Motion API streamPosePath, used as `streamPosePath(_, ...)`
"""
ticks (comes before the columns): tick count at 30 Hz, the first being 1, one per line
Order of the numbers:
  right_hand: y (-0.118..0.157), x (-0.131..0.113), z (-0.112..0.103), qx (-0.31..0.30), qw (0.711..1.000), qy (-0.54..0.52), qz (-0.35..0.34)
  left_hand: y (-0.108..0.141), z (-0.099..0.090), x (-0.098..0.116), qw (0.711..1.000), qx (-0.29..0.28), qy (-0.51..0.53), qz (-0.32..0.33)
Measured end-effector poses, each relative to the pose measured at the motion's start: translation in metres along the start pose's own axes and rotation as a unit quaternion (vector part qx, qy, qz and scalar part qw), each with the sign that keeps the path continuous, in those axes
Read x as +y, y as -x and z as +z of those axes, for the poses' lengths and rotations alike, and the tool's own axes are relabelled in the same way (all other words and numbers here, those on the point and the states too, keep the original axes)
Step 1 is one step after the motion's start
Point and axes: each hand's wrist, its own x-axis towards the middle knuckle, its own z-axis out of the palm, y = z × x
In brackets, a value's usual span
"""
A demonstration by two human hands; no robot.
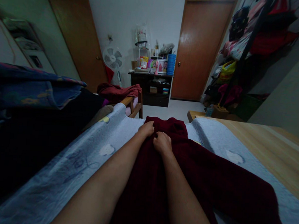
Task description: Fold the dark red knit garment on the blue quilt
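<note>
A dark red garment (202, 166) lies spread over a light blue-grey patterned sheet (96, 156), with one long part reaching to the lower right. At its far end my left hand (146, 128) is closed on the garment's left edge. My right hand (162, 142), a little nearer and to the right, has its fingers curled into the same cloth. The two hands are close together but apart. Both forearms lie over the garment and hide part of it.
Dark and blue clothes (39, 91) are heaped at the left. A wooden board (269, 139) borders the sheet at the right. Beyond the far edge stand a wooden chair (137, 108) with red cloth, a fan (113, 59) and a dark cabinet (151, 81).
</note>
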Motion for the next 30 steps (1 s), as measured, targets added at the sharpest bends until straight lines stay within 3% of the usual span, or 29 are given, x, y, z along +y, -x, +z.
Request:
streamPosePath(5,-0.007,0.004,-0.008,0.005,1.0,-0.014,0.017,-0.007,0.0,0.006,0.998,-0.005,-0.011,-0.058)
streamPosePath(10,-0.009,0.01,-0.03,0.056,0.998,-0.009,0.035,0.01,0.011,0.016,0.992,0.079,-0.001,-0.093)
streamPosePath(14,-0.008,0.018,-0.045,0.1,0.989,0.034,0.1,0.024,0.019,0.016,0.984,0.149,0.017,-0.092)
streamPosePath(18,-0.007,0.027,-0.05,0.054,0.984,0.06,0.16,0.025,0.019,0.013,0.981,0.174,0.047,-0.076)
streamPosePath(23,-0.007,0.035,-0.058,0.023,0.983,0.062,0.171,0.024,0.015,0.013,0.977,0.181,0.085,-0.075)
streamPosePath(30,-0.006,0.041,-0.062,0.011,0.983,0.079,0.165,0.029,0.011,0.011,0.959,0.212,0.102,-0.157)
